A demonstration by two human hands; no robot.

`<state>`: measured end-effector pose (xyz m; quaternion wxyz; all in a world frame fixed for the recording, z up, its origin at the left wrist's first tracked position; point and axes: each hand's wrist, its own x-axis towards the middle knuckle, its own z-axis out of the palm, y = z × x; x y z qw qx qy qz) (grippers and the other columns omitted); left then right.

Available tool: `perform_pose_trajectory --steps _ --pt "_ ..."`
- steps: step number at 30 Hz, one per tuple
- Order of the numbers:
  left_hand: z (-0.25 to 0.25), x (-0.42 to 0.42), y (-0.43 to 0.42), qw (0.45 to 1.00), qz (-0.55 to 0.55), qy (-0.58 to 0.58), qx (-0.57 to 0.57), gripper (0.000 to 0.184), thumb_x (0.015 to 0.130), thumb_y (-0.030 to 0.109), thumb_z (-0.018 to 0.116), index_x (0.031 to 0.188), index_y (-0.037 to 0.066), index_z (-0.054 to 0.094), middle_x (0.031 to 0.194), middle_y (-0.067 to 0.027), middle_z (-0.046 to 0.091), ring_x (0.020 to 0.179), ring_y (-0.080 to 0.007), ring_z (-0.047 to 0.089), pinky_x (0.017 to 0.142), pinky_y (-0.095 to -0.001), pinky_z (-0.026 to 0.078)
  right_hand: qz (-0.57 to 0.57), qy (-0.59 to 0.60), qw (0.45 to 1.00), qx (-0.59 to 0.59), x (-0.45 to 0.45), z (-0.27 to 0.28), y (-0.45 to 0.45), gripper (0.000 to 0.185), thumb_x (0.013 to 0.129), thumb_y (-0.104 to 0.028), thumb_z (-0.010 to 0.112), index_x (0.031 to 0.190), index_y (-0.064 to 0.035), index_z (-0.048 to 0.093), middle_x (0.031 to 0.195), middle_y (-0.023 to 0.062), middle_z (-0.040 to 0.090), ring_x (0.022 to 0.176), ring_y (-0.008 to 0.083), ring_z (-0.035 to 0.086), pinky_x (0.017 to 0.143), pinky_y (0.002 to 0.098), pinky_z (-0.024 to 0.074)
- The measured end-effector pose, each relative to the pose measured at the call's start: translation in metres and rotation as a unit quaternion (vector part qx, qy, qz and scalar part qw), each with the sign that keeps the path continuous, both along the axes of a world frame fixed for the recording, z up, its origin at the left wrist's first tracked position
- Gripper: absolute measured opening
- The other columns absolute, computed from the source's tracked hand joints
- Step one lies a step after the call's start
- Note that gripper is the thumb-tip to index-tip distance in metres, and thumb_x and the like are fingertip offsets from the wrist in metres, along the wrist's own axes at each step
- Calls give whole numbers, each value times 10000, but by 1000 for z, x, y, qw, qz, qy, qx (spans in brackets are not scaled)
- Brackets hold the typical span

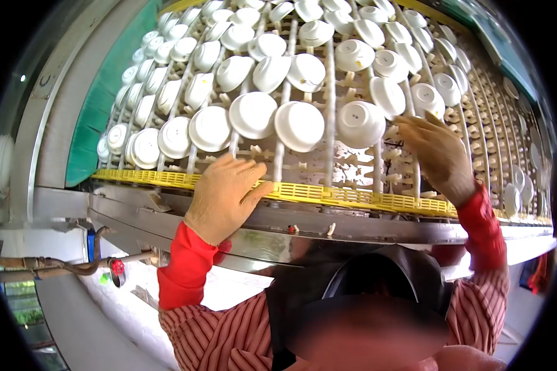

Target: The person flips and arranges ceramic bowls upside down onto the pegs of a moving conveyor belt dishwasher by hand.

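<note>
Both hands wear tan gloves with red cuffs. My left hand lies over the yellow front edge strip of a rack, fingers spread, with nothing held. Just beyond its fingertips stands a white bowl. My right hand reaches over the rack's pegs at the right, its fingertips close to a tilted white bowl and below another bowl. Its fingers are stretched out, and no bowl is in its grip. A bowl rests left of that hand.
Rows of white bowls stand tilted across the pegged rack. Green side panels border it. A metal ledge runs along the front. Pipes with a red valve are at lower left.
</note>
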<state>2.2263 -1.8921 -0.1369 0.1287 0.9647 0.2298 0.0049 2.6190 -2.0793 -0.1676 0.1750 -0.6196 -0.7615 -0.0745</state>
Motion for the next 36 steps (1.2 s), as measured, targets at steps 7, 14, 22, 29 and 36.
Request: perform_pose_trajectory --steps 7,14,22,29,36 --pt "-29 0 13 974 136 -165 -81 292 1035 268 754 1165 10 801 1030 -184 801 942 -358 741 842 -441 562 -383 102 912 105 66 -93 -163 286 1047 -176 723 1297 -72 813 1019 148 820 949 287 800 854 398 627" --pt "-40 -5 22 944 279 -152 -92 388 1084 351 684 1231 10 795 1097 -221 808 1003 -362 770 911 -408 574 -342 218 908 104 55 -77 -116 288 1040 -255 691 1244 -109 832 968 169 806 879 314 803 801 441 623" --pt "-63 1 32 951 186 -60 239 327 1072 380 676 1011 103 840 922 -193 778 860 -446 702 776 -557 548 -268 386 881 55 43 -70 -120 322 1036 -362 701 1273 -182 825 1067 168 823 929 379 793 869 464 641" --pt "-70 145 -97 960 64 -230 149 203 1067 217 716 1069 40 815 915 -178 767 877 -398 714 806 -481 552 -259 241 934 52 100 -34 -222 441 962 -326 806 1381 -193 772 1023 164 810 932 371 791 867 475 638" --pt "-75 330 -245 958 -5 -283 -50 201 1010 158 790 1099 -23 783 964 -175 746 966 -378 717 894 -430 562 -536 200 812 114 318 -87 -385 467 972 -445 757 1314 -130 712 1149 223 803 1070 428 776 952 518 616"
